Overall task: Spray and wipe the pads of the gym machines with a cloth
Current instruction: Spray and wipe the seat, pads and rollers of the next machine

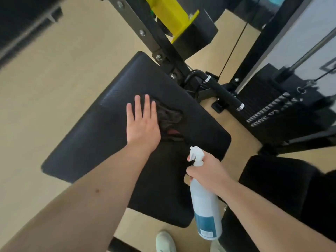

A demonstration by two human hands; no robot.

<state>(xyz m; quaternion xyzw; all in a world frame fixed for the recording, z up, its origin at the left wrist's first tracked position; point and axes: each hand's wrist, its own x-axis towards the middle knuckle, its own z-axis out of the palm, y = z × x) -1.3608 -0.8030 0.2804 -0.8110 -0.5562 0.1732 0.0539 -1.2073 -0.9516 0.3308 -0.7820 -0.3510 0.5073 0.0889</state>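
Black pad (87, 135), centre-left. Left grip (141, 124): fingers spread flat, pressing dark cloth (170, 116) onto the pad. Right grip (207, 171), nearer: curled round neck of white spray bottle (205, 206). Weight stack (272, 110), far right.

Tan floor (45, 84), blk machine frame (138, 28) w/ yellow bracket (174, 17), weight stack (272, 106).

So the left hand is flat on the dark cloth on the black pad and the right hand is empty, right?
Not quite. In the head view the right hand grips a spray bottle by its neck. The left hand does lie flat on the dark cloth on the black pad.
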